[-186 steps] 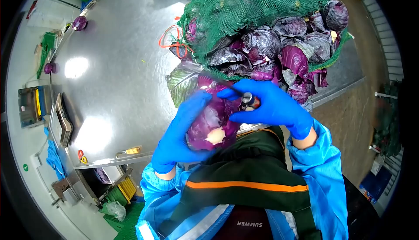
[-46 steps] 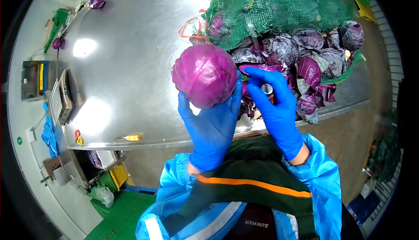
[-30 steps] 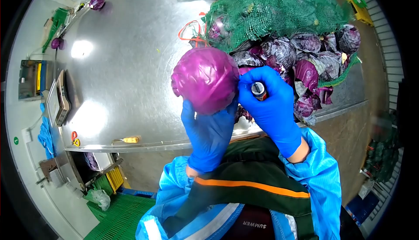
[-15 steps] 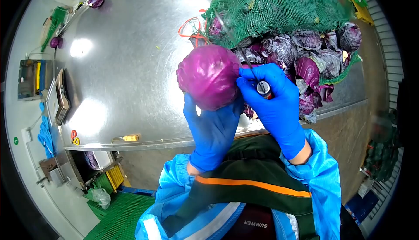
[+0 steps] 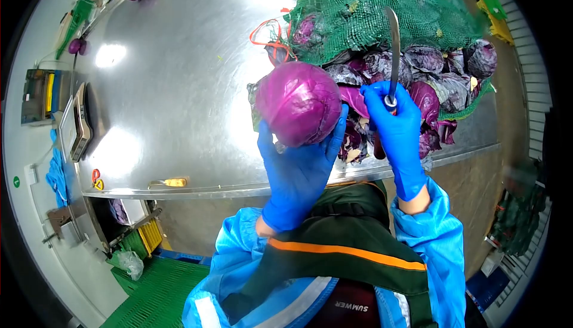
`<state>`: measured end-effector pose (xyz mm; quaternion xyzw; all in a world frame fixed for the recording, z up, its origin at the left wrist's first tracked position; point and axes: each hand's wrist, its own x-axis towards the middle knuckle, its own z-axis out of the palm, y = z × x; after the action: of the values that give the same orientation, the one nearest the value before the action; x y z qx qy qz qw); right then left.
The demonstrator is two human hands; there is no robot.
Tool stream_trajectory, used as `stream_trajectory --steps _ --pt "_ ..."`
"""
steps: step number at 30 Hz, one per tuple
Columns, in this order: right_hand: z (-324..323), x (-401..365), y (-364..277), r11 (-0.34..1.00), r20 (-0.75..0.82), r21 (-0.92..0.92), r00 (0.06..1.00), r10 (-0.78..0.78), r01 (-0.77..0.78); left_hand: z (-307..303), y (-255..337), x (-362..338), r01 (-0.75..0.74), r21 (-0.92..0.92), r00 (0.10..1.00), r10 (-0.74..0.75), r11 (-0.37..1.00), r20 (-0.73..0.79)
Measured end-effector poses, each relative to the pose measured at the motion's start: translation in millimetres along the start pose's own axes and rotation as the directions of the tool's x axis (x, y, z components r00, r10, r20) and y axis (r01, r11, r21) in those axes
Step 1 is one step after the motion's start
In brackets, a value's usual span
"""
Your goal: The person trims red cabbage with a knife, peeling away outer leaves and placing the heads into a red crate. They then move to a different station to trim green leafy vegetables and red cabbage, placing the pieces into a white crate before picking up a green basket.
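A round red cabbage (image 5: 300,104), glossy and purple, rests in my blue-gloved left hand (image 5: 296,176), whose fingers cup it from below and the near side. My right hand (image 5: 399,134), gloved too, is wrapped round the handle of a knife (image 5: 394,48); its narrow curved blade points up and away from me. A purple cabbage leaf (image 5: 354,99) shows between the cabbage and my right fingertips. Whether those fingers pinch it cannot be made out. Loose leaf scraps (image 5: 353,143) lie on the table below it.
Behind my right hand, more red cabbages (image 5: 450,89) spill from a green mesh sack (image 5: 388,12) on the metal table (image 5: 179,89). Orange string (image 5: 262,33) lies by the sack. Scissors (image 5: 96,179) and a yellow-handled tool (image 5: 173,182) sit near the front edge at left.
My right hand has moved right, away from the cabbage, and the knife blade has swung upright. The cabbage has shifted slightly right, and a leaf now shows beside it.
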<state>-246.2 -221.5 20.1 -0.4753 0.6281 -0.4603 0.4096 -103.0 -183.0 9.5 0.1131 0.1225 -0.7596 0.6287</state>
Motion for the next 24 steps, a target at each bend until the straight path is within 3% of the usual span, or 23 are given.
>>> stream_trajectory --steps 3,7,10,11,13,14,17,18,22,24 --pt "8.1 -12.6 -23.6 0.989 0.18 0.144 0.982 -0.055 0.029 -10.0 2.4 -0.1 0.039 0.023 0.998 -0.038 0.999 -0.043" --pt "19.7 -16.7 -29.9 0.995 0.231 0.023 0.968 -0.097 0.094 -6.1 3.1 -5.9 0.012 0.126 0.999 -0.007 0.992 -0.038" --pt "13.2 -13.7 -36.0 0.999 0.308 0.038 0.951 0.017 -0.03 -7.5 7.9 -7.6 0.003 0.171 1.0 0.001 0.985 -0.027" --pt "6.6 -13.4 -39.4 0.97 0.446 0.152 0.889 0.103 -0.189 -4.5 8.7 -7.2 0.021 0.136 1.0 -0.019 0.99 -0.017" --pt "-12.3 -16.3 -42.6 0.804 0.712 0.282 0.676 0.189 -0.523 3.4 10.2 -4.4 0.053 0.063 0.999 -0.053 0.997 0.003" --pt "-17.5 -21.6 -33.3 0.676 0.734 0.471 0.677 0.057 -0.567 0.3 11.8 -0.2 0.12 -0.19 0.993 -0.122 0.975 -0.001" --pt "-25.0 -18.4 -9.3 0.328 0.634 0.742 0.771 -0.06 -0.584 -4.8 17.2 2.6 0.186 -0.474 0.977 -0.212 0.861 -0.002" --pt "-29.7 -12.7 -2.9 0.382 0.64 0.718 0.768 -0.033 -0.582 0.4 17.0 1.7 0.157 -0.446 0.974 -0.213 0.881 -0.078" --pt "-22.8 -20.1 1.6 0.519 0.606 0.603 0.771 0.195 -0.606 -2.2 20.4 3.0 0.163 -0.487 0.966 -0.238 0.858 -0.096" --pt "-12.0 -23.8 0.9 0.772 0.459 0.416 0.844 0.278 -0.481 -2.3 23.0 3.0 0.181 -0.484 0.964 -0.251 0.856 -0.084"
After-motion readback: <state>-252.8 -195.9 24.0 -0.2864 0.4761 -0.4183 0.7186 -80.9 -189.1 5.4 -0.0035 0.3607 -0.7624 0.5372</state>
